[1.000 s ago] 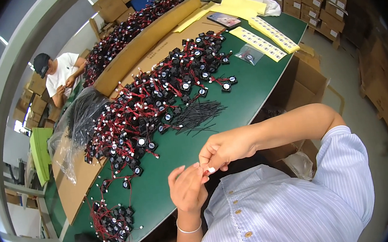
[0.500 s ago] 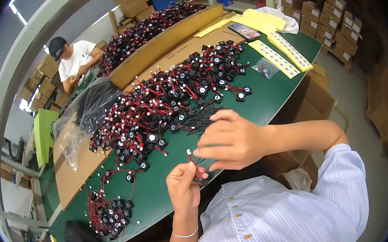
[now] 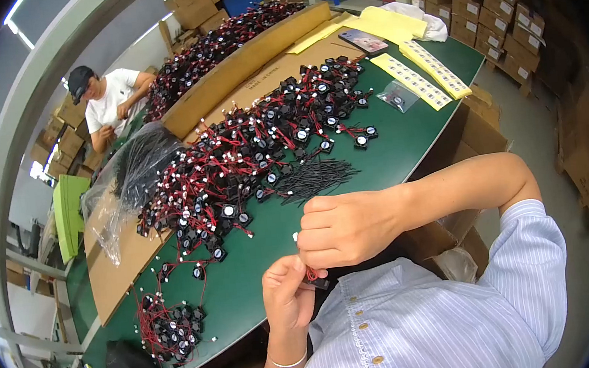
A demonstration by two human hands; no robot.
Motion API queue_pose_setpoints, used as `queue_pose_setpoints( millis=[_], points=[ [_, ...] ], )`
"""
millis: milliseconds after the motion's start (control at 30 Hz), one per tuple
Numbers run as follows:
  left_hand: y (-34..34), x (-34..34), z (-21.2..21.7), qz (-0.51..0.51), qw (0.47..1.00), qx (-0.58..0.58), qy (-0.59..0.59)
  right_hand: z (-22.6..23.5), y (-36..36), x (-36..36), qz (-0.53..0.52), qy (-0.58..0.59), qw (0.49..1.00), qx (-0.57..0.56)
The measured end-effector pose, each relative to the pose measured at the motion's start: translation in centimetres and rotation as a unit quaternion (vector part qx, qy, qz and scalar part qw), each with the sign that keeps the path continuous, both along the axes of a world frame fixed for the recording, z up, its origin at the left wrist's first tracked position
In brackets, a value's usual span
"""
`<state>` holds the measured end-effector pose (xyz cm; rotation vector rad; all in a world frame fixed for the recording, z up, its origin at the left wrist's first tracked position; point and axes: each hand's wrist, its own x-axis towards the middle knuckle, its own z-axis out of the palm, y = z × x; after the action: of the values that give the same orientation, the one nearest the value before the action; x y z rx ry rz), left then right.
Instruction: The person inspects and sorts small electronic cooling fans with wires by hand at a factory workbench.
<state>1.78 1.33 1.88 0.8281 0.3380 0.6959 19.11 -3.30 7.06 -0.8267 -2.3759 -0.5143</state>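
Just below the centre of the frame, the left hand (image 3: 287, 294) is pinching a small black part (image 3: 321, 282) with red wires (image 3: 311, 273) between thumb and fingers. Right above it, the right hand (image 3: 348, 230) is curling over the wires, back of the hand upward; its fingertips are hiding, so whether they are gripping anything I cannot tell. A white connector (image 3: 295, 237) is showing at its left edge. Both hands are hovering at the near edge of a green table (image 3: 403, 138). Across the middle of the frame, a long heap of similar parts (image 3: 256, 149) is lying on it, with thin black strips (image 3: 317, 178) resting just beside. At lower left, a smaller cluster (image 3: 172, 330) is sitting near a black bag (image 3: 131, 366). Toward the upper right, yellow label sheets (image 3: 412, 82) are lying near a phone (image 3: 364, 41). At upper left, a co-worker in a dark cap (image 3: 105, 99) is looking down beside a farther heap (image 3: 218, 53)
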Motion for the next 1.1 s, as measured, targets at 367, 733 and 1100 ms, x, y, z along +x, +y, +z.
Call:
queue_pose_setpoints(
  millis=[367, 733, 1100],
  points=[
    [0.2, 1.5, -0.9, 0.321, 0.783, 0.531, 0.044, -0.4, -1.3, -1.4, -0.034, 0.350, 0.884, -0.307],
    [0.2, 0.0, -0.4, 0.226, 0.792, 0.567, 0.030, -1.7, -1.7, -0.6, 0.107, 0.517, 0.477, -0.703],
    [-0.5, 1.1, -1.9, 0.262, 0.900, 0.345, -0.042, -3.7, -1.7, -4.5, -0.148, 0.410, 0.900, -0.022]
  ],
)
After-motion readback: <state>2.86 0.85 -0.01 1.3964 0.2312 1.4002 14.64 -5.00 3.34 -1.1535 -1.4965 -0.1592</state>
